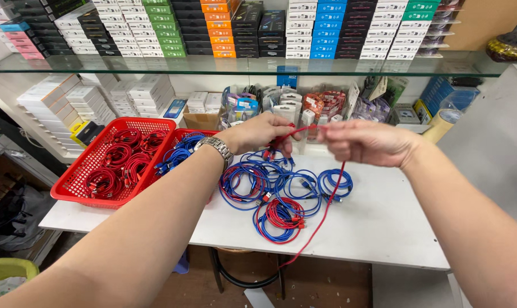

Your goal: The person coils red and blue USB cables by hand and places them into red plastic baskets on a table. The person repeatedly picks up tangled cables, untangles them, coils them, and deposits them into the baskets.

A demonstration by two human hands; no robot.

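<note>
My left hand (261, 134), with a metal watch on the wrist, grips one end of a red cable (328, 201). My right hand (368, 142) pinches the same cable a little to the right, and a short stretch runs taut between the two hands. From my right hand the cable hangs down across the white table (384, 228) and over its front edge. Below the hands lies a pile of coiled blue cables (270, 179) with a coiled red cable (282, 214) on top near the front.
A red basket (70, 188) of coiled red cables stands at the left, with a second red basket (181, 137) of blue cables beside it. Stacked boxes fill the glass shelf (241, 65) above. Packaged goods line the back. A stool stands under the table.
</note>
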